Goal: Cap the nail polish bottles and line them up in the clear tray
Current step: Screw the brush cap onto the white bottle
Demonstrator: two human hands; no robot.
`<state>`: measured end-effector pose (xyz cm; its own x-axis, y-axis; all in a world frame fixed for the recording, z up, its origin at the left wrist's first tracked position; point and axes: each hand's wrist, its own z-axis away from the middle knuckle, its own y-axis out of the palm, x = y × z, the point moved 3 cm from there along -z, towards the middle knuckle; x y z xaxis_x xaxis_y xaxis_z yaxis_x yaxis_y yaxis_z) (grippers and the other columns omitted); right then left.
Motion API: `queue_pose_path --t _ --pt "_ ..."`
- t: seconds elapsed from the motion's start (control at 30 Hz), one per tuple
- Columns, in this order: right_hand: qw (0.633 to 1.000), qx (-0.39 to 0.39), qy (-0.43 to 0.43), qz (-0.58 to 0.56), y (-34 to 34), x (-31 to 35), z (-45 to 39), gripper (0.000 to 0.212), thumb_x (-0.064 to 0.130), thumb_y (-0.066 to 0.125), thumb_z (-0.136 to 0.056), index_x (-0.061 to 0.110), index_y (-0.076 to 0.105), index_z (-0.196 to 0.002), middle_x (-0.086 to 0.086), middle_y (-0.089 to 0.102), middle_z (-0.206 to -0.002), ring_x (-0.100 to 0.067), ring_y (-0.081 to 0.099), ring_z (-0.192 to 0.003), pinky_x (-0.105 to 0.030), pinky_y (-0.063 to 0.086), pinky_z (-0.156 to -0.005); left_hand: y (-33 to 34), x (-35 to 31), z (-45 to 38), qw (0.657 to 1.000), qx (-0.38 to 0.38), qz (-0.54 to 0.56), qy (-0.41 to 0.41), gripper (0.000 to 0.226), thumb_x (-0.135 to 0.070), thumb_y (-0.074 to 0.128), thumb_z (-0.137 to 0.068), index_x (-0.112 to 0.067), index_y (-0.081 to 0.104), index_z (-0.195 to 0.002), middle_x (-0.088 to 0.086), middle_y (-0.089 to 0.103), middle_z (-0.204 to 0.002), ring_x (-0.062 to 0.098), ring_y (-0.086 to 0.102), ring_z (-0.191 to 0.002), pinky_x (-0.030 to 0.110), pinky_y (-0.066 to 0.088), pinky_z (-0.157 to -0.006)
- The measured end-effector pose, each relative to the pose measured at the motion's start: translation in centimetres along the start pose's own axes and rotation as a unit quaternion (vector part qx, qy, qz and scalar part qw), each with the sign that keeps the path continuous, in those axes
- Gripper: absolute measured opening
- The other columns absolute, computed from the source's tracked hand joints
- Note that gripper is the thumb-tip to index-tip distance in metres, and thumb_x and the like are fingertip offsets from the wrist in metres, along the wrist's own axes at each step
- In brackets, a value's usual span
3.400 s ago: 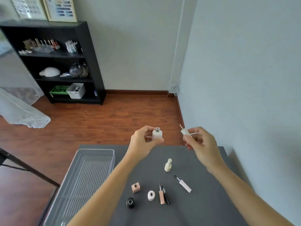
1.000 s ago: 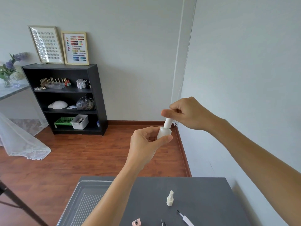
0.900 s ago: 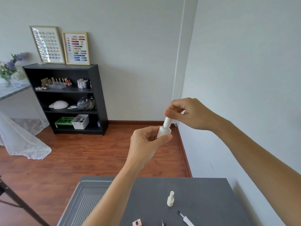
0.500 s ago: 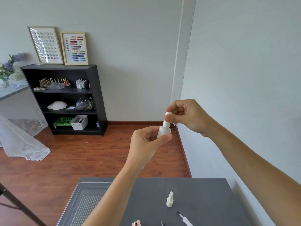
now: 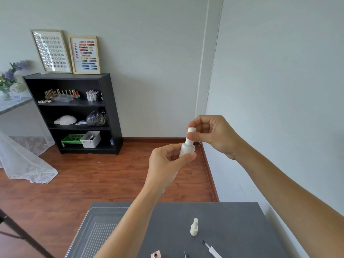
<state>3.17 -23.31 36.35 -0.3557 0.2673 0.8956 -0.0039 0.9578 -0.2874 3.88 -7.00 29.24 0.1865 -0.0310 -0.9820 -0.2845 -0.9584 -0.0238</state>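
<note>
Above the grey table (image 5: 232,216), your left hand (image 5: 165,164) grips the upright white nail polish bottle (image 5: 187,148), your right hand (image 5: 214,135) pinching its cap (image 5: 190,135). Below stand a cream capped bottle (image 5: 194,227) and clear tray (image 5: 96,231).

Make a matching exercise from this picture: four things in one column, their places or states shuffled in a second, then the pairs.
Things:
1. white bottle
2. white cap
3. cream bottle
4. clear tray

Places or states:
A. standing capped on the grey table
B. lying empty at the table's left side
C. pinched by the right hand, sitting on a bottle's neck
D. held up in the left hand

Pairs: 1-D, 2-C, 3-A, 4-B
</note>
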Motion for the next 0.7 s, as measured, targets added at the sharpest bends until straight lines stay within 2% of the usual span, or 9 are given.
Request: queue_pose_path --t 0.07,0.13,0.27,0.37,0.43,0.53,0.6,0.63,0.7 --pt "0.999 -0.027 -0.006 0.018 0.29 -0.11 -0.14 0.034 0.033 0.083 -0.063 0.012 0.064 -0.081 0.002 0.066 -0.071 -0.011 0.059 -0.064 -0.021 0.050 -0.063 0.04 -0.16 -0.05 1.000 0.001 0.004 0.003 0.026 -0.034 0.087 -0.074 -0.028 0.081 -0.098 -0.008 0.082 -0.089 0.016 0.077 -0.088 0.025 0.060 -0.079" --pt "0.999 -0.022 -0.004 0.024 0.42 -0.36 -0.03 0.036 0.040 0.079 -0.067 0.014 0.062 -0.085 -0.001 0.065 -0.080 -0.013 0.059 -0.072 -0.026 0.050 -0.069 0.00 -0.32 -0.10 1.000 0.001 0.006 0.005 0.027 -0.035 0.087 -0.074 -0.028 0.081 -0.099 -0.008 0.082 -0.089 0.015 0.077 -0.088 0.022 0.059 -0.078" --pt "0.999 0.043 0.011 -0.016 -0.03 -0.56 0.35 0.036 0.026 0.066 -0.088 0.017 0.064 -0.124 0.002 0.072 -0.120 -0.006 0.066 -0.113 -0.021 0.052 -0.090 -0.15 -0.40 -0.08 1.000 0.000 0.010 0.005 0.022 -0.033 0.087 -0.075 -0.030 0.081 -0.096 -0.009 0.082 -0.090 0.011 0.077 -0.088 0.019 0.058 -0.078" --pt "0.999 0.040 0.010 -0.018 -0.28 -0.37 0.51 0.027 0.012 0.068 -0.089 0.016 0.070 -0.115 -0.002 0.078 -0.105 -0.013 0.072 -0.102 -0.021 0.054 -0.085 -0.06 -0.22 0.00 1.000 -0.003 0.009 0.002 0.025 -0.032 0.087 -0.075 -0.027 0.081 -0.099 -0.008 0.082 -0.090 0.014 0.077 -0.089 0.023 0.059 -0.081" --pt "1.000 0.010 0.011 -0.009 -0.19 -0.09 0.35 0.023 0.023 0.077 -0.076 0.018 0.074 -0.099 -0.001 0.078 -0.090 -0.013 0.073 -0.086 -0.028 0.055 -0.083 0.10 -0.20 0.07 1.000 -0.002 0.004 0.003 0.026 -0.033 0.086 -0.075 -0.027 0.081 -0.100 -0.008 0.082 -0.090 0.013 0.077 -0.087 0.022 0.059 -0.078" --pt "0.999 -0.032 0.009 -0.004 0.20 -0.23 0.18 0.035 0.035 0.083 -0.062 0.012 0.064 -0.080 -0.007 0.063 -0.075 -0.022 0.058 -0.072 -0.035 0.050 -0.074 0.28 -0.36 0.06 1.000 0.004 0.004 0.005 0.025 -0.034 0.086 -0.076 -0.028 0.081 -0.100 -0.009 0.082 -0.090 0.008 0.077 -0.086 0.018 0.058 -0.076" --pt "0.999 -0.037 0.002 -0.006 0.40 -0.57 0.22 0.038 0.039 0.079 -0.067 0.011 0.059 -0.083 -0.012 0.056 -0.077 -0.028 0.052 -0.074 -0.039 0.047 -0.074 0.23 -0.47 0.05 1.000 0.003 0.006 0.007 0.024 -0.034 0.085 -0.076 -0.029 0.081 -0.098 -0.009 0.082 -0.089 0.006 0.076 -0.084 0.017 0.058 -0.075" --pt "1.000 -0.026 0.005 -0.008 0.41 -0.77 0.27 0.037 0.040 0.076 -0.071 0.012 0.061 -0.090 -0.012 0.063 -0.084 -0.029 0.058 -0.079 -0.039 0.049 -0.079 0.16 -0.49 0.07 1.000 0.003 0.008 0.008 0.023 -0.034 0.085 -0.076 -0.029 0.081 -0.098 -0.009 0.082 -0.089 0.005 0.076 -0.083 0.016 0.058 -0.074" --pt "0.999 0.020 0.015 -0.024 0.25 -0.95 0.45 0.036 0.036 0.068 -0.083 0.017 0.064 -0.113 -0.003 0.073 -0.112 -0.017 0.068 -0.106 -0.031 0.053 -0.093 0.04 -0.39 0.13 1.000 0.003 0.007 0.009 0.023 -0.033 0.086 -0.076 -0.028 0.081 -0.098 -0.009 0.082 -0.090 0.005 0.076 -0.083 0.015 0.057 -0.073"
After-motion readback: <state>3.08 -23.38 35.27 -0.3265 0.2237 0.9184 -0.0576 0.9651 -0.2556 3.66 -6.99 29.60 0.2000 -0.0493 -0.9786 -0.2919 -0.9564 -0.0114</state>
